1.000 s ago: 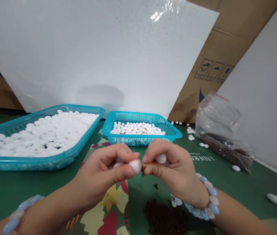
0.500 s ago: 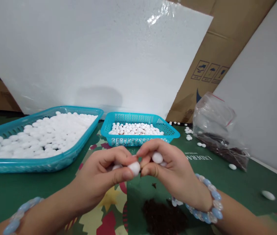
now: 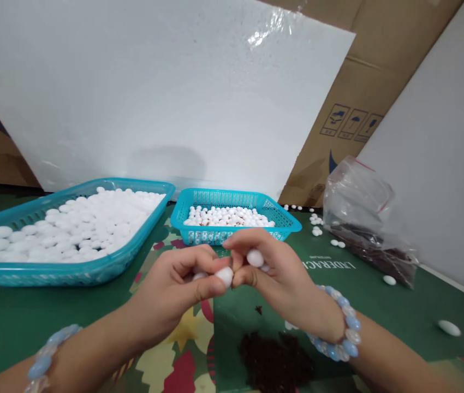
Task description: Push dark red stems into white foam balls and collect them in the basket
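Table [image 3: 23,316] carries a big tray [image 3: 105,261], then a basket [image 3: 285,221], both holding white pellets. Left hand [image 3: 174,295] pinches an oval bead [image 3: 225,275] with closed fingers, its long axis roughly level, pointing rightward. Right hand [image 3: 281,278] grips a second bead [image 3: 255,257], touching the left.

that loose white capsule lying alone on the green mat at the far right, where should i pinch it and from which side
Pinch the lone white capsule across its short width, at the middle of its long sides, coming straight down from above. It lies flat on the green mat as a smooth elongated oval, so its rounded ends would likely slip out of a lengthwise pinch. Nothing crowds it, so the right hand could probably reach it freely.
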### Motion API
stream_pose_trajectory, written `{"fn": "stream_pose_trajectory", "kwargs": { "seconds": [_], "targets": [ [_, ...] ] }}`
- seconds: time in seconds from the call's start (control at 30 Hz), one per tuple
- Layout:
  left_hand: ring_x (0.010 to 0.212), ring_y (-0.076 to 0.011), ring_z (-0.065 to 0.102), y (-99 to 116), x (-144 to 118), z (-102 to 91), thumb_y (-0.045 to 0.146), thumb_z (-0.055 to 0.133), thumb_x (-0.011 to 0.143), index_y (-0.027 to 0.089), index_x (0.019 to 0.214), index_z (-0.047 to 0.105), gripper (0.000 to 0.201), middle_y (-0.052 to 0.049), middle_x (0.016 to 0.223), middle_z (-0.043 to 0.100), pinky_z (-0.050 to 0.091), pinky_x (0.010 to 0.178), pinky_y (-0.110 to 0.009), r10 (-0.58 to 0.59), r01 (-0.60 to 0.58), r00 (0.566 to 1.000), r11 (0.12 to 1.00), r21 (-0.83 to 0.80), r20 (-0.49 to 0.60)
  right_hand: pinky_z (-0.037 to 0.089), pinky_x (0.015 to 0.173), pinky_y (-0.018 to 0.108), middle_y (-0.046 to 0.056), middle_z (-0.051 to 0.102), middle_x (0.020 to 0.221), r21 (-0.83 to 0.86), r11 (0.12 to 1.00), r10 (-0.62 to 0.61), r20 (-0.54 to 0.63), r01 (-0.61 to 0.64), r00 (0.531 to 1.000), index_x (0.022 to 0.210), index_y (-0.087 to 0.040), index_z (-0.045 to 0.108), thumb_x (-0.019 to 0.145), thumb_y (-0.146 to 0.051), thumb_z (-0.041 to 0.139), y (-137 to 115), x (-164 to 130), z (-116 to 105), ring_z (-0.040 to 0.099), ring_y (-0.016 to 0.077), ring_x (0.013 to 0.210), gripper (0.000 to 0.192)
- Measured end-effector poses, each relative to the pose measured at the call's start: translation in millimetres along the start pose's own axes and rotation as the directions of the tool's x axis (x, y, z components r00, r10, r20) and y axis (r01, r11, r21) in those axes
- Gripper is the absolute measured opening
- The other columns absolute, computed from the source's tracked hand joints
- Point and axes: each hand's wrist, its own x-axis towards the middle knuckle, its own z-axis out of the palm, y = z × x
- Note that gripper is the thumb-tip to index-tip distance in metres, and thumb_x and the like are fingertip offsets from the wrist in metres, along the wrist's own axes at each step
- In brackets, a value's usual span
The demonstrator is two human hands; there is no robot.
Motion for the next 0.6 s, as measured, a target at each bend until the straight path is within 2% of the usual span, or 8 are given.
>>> {"fn": "stream_pose_trajectory", "kwargs": {
  "seconds": [0.17, 0.27, 0.33, 0.5, 0.6],
  "targets": [
    [0.043, -0.0047, 0.038, 6.0, 2.2, -3.0, 0.016, 0.058, 0.051, 0.015, 0.046, 0.053, 0.008, 0.003, 0.045, 0.047, 0.027, 0.039, -0.014, -0.073, 0.074, 0.997, 0.997, -0.017, 0.036, 0.038, 0.043, 0.014, -0.001, 0.03, 0.067, -0.144, 0.966, -0.21, 0.051, 0.215, 0.976, 0.094, -0.026, 0.041, 0.079, -0.018, 0.027, 15.9, -4.4, 8.6, 0.038, 0.0047, 0.055, 0.021],
    [0.038, -0.0024, 0.031, 5.2, 3.6, -2.5, 0.026, 0.059, 0.051, 0.016, 0.059, 0.053, 0.015, 0.005, 0.045, 0.044, 0.022, 0.035, -0.014, -0.139, 0.14, 0.99, 0.989, -0.055, 0.034, 0.039, 0.044, 0.015, -0.001, 0.032, 0.068, -0.259, 0.922, -0.287, 0.035, 0.286, 0.957, 0.101, -0.027, 0.037, 0.079, -0.017, 0.028, 22.0, -5.1, 10.9, 0.039, 0.0055, 0.056, 0.026],
    [0.034, -0.0014, 0.025, 3.0, 3.7, -1.1, 0.032, 0.057, 0.053, 0.017, 0.068, 0.051, 0.022, 0.006, 0.043, 0.039, 0.017, 0.032, -0.013, -0.191, 0.197, 0.979, 0.976, -0.097, 0.065, 0.04, 0.045, 0.014, 0.0, 0.035, 0.069, -0.263, 0.91, -0.331, 0.011, 0.322, 0.944, 0.103, -0.025, 0.035, 0.079, -0.016, 0.028, 21.5, -3.5, 10.4, 0.041, 0.0044, 0.054, 0.026],
    [0.034, -0.0011, 0.022, -3.1, 1.3, 2.4, 0.034, 0.054, 0.057, 0.015, 0.055, 0.045, 0.021, 0.008, 0.037, 0.03, 0.018, 0.033, -0.012, -0.274, 0.295, 0.953, 0.935, -0.196, 0.13, 0.041, 0.046, 0.015, 0.001, 0.041, 0.062, -0.35, 0.883, -0.356, -0.069, 0.311, 0.932, 0.086, -0.018, 0.045, 0.081, -0.027, 0.024, 13.4, 2.4, 6.8, 0.043, 0.0063, 0.055, 0.024],
    [0.032, -0.0002, 0.021, -5.5, 2.3, 2.3, 0.037, 0.052, 0.057, 0.014, 0.051, 0.042, 0.026, 0.008, 0.037, 0.029, 0.015, 0.031, -0.012, -0.319, 0.329, 0.944, 0.909, -0.255, 0.083, 0.04, 0.048, 0.016, 0.001, 0.045, 0.059, -0.376, 0.89, -0.318, -0.105, 0.258, 0.942, 0.074, -0.015, 0.047, 0.08, -0.031, 0.024, 11.0, 4.1, 4.0, 0.043, 0.0066, 0.057, 0.029]
  ]
}}
